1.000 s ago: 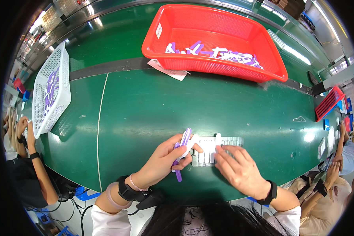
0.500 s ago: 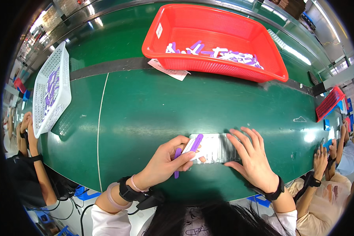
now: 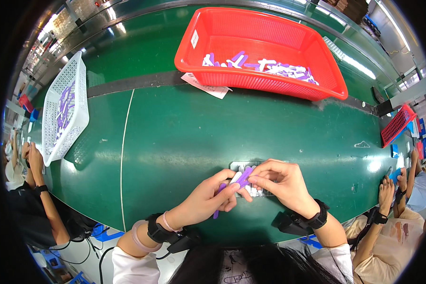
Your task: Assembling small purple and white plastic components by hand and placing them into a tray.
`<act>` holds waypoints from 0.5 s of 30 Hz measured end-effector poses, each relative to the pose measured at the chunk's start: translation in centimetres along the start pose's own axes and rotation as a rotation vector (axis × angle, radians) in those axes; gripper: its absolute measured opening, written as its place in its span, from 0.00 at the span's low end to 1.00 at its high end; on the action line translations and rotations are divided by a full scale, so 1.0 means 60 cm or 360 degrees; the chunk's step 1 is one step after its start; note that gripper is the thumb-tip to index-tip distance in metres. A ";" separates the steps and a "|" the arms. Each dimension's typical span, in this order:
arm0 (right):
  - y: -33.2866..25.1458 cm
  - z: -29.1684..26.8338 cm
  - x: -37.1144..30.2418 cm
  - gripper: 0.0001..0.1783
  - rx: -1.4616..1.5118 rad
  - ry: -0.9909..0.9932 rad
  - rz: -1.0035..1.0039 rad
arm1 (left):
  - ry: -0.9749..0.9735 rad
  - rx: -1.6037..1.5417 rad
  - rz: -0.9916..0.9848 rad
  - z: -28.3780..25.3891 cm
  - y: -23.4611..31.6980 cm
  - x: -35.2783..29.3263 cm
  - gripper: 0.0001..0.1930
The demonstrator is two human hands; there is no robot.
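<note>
Far left of the frame: a co-worker's forearms [image 3: 35, 175] at the edge of the green worktop [image 3: 184, 137], and beside them a white mesh basket [image 3: 64, 109] with purple pieces inside.

Lower centre: left hand [image 3: 208, 201] closed round a few purple strips [image 3: 227, 191], thumb and forefinger pinching the top one. Half a second ago held just left of the tray; now brought in over its near-left corner.

Just right of it: right hand [image 3: 281, 182], flat on the tray a moment ago, now curled with fingertips narrow, meeting the strip's upper end at the grey tray [image 3: 253, 182]. Tray mostly hidden under both hands; white pieces showing in it.

Judged from this: pressing finished, next strip being passed or seated.

Upper right: red basket [image 3: 260, 47] of purple and white parts, paper slip [image 3: 206, 86] at its near edge. Far right: other workers' hands.
</note>
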State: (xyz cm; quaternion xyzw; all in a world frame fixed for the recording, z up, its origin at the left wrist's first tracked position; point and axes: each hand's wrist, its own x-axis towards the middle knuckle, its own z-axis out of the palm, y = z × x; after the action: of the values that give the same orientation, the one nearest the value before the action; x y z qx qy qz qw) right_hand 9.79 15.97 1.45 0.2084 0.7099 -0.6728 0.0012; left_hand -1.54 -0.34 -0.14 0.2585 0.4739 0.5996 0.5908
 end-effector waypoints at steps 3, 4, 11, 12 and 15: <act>0.001 -0.003 -0.001 0.09 0.0282 -0.0133 -0.0017 | 0.0035 0.0097 0.0025 0.001 0.004 -0.001 0.11; 0.003 -0.005 -0.001 0.12 0.0480 -0.0211 -0.0107 | 0.0067 0.0124 0.0030 0.002 0.007 -0.001 0.10; 0.014 -0.005 0.002 0.15 0.0632 -0.0279 -0.0119 | 0.0163 0.0112 0.0109 0.004 0.004 -0.004 0.10; 0.014 -0.006 0.002 0.14 0.0619 -0.0296 -0.0161 | 0.0155 0.0107 0.0108 0.004 0.005 -0.004 0.10; 0.008 -0.005 0.004 0.13 0.0609 -0.0332 -0.0229 | 0.0137 0.0090 0.0097 0.004 0.007 -0.004 0.11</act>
State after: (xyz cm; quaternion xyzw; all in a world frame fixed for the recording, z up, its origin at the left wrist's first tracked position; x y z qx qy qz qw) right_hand 9.82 16.35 0.98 0.0831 0.5785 -0.8113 -0.0130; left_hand -1.47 -0.43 0.42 0.2634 0.5075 0.6144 0.5438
